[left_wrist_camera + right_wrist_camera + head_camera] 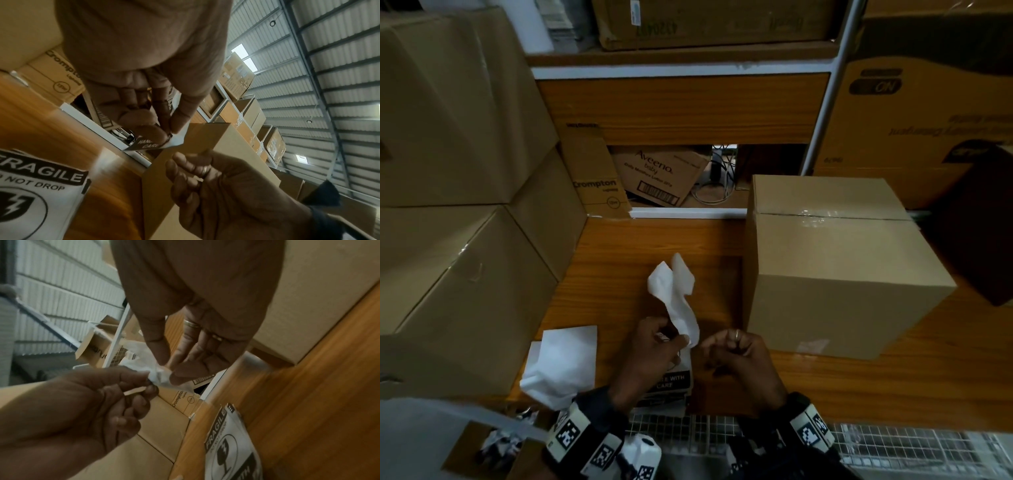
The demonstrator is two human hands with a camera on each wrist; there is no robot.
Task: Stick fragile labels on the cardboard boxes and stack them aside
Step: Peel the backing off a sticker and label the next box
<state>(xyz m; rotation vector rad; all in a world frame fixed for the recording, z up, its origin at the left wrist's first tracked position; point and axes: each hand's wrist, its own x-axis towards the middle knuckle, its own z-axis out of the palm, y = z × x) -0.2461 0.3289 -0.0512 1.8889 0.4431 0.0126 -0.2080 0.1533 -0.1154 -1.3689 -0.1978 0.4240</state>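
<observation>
A plain taped cardboard box [825, 267] stands on the wooden table [893, 383] at the right, also seen as the box [216, 141] and the box [329, 288] in the wrist views. My left hand [671, 337] pinches a black-and-white fragile label [147, 144] just above the table. A long white backing strip [676, 291] curls up from it. My right hand [709, 344], fingers curled, pinches the lower end of that strip [160, 374]. Under my hands lies a small stack of fragile labels [671, 383], whose top label [230, 443] reads FRAGILE.
Large brown boxes [455, 178] are stacked at the left edge of the table. Crumpled white backing sheets [561, 363] lie at the front left. Shelves with more cartons [715, 24] rise behind, and a dark box [979, 226] sits at the far right.
</observation>
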